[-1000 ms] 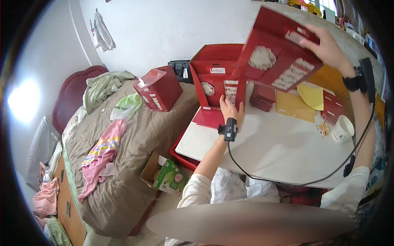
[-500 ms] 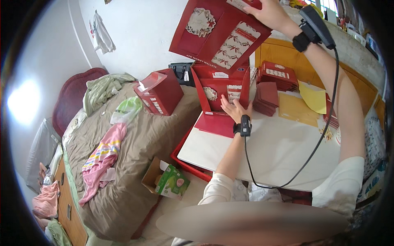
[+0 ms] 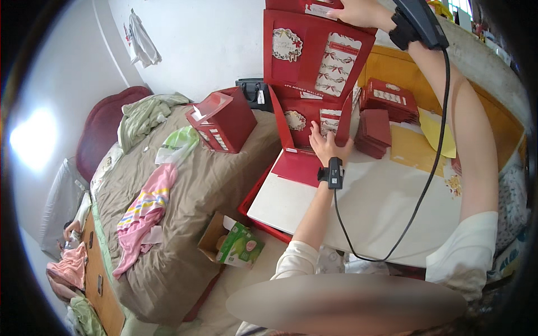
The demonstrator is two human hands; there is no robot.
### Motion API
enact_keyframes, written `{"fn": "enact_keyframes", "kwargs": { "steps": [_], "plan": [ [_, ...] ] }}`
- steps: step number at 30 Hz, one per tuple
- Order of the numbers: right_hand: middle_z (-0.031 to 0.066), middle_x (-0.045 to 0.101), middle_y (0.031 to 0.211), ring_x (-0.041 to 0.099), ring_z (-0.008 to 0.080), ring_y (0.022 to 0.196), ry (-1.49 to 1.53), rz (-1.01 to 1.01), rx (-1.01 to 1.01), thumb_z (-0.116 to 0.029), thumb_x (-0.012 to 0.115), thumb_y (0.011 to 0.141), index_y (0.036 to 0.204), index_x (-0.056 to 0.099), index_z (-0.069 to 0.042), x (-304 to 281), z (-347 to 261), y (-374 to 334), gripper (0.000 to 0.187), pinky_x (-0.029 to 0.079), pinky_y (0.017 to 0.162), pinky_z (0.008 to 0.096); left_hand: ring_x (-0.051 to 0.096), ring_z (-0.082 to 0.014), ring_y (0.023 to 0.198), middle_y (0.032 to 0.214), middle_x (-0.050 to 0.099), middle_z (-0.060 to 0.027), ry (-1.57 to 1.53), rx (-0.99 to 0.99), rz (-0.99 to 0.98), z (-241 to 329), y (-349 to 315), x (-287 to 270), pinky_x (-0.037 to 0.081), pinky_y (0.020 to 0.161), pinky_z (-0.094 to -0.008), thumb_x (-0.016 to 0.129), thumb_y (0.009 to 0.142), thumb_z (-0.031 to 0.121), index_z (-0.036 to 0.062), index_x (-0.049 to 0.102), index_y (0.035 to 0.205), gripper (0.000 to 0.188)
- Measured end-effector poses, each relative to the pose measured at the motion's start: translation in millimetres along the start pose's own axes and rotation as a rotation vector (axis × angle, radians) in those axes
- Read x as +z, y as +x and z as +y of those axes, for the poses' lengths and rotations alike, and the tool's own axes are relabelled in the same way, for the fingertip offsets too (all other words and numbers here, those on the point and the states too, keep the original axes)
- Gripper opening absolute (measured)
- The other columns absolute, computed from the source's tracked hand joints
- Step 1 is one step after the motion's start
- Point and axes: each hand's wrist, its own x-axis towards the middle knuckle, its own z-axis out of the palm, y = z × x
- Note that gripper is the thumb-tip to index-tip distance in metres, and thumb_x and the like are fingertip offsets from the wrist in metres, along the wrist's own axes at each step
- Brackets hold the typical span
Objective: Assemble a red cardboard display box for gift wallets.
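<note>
Top centre: my right hand (image 3: 358, 10) grips a red card box (image 3: 314, 56); my left hand (image 3: 328, 147), fingers spread, presses the open box (image 3: 308, 120) below.

Bare white tabletop (image 3: 386, 207) passable; red card stacks (image 3: 376, 130) block far side.

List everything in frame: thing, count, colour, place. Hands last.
lifted card sheet: 1, red with decorated packets, held up at top centre
open red box: 1, red, upright at the table's left edge
red packet stacks: 2 visible, red, on the table right of the box
table: 1, white top, right of centre
yellow sheets: 2, yellow and orange, far side of table
small red carton: 1, red, on the bed
bed cover: 1, brown, left
pink cloth: 1, pink striped, on the bed
green box: 1, green, on the floor beside the bed
left hand: inside the open red box
right hand: grips the lifted card sheet
</note>
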Motion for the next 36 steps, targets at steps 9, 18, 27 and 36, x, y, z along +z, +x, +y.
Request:
{"fn": "enact_keyframes", "kwargs": {
  "steps": [9,18,27,36],
  "plan": [
    [0.0243,0.064,0.088,0.063,0.0367,0.087,-0.224,-0.140,0.129,-0.027,0.066,0.068,0.090,0.066,-0.001,17.2,14.7,41.8,0.034,0.050,0.075,0.0421,0.053,-0.0432,0.110,0.136,0.037,-0.0303,-0.001,0.001,-0.006,-3.3,1.7,-2.0,0.051,0.081,-0.0405,0.081,0.056,0.026,-0.0032,0.059,0.072,0.039],
    [0.0230,0.065,0.092,0.064,0.0341,0.087,-0.223,-0.291,0.028,-0.029,0.072,0.063,0.094,0.065,0.001,21.3,39.1,74.2,0.044,0.050,0.076,0.0390,0.045,-0.0431,0.121,0.141,0.030,-0.0288,-0.078,-0.027,-0.102,-8.8,3.4,-2.9,0.049,0.086,-0.0378,0.080,0.059,0.024,-0.0034,0.054,0.067,0.039],
    [0.0170,0.068,0.088,0.066,0.0282,0.080,-0.177,-0.369,0.066,-0.027,0.075,0.061,0.092,0.068,-0.003,25.5,41.1,90.8,0.040,0.051,0.072,0.0373,0.022,-0.0404,0.136,0.147,0.022,-0.0247,-0.032,-0.133,-0.344,-17.3,5.5,-7.1,0.024,0.099,-0.0648,0.079,0.064,0.032,0.0001,0.052,0.066,0.041],
    [0.0158,0.068,0.083,0.066,0.0268,0.075,-0.264,-0.408,0.107,-0.026,0.076,0.061,0.091,0.068,-0.003,27.6,45.8,103.1,0.039,0.051,0.067,0.0371,0.024,-0.0409,0.135,0.147,0.024,-0.0252,-0.069,-0.137,-0.387,-16.5,11.2,-15.1,0.025,0.099,-0.0624,0.079,0.065,0.033,0.0012,0.048,0.063,0.045]
  ]
}}
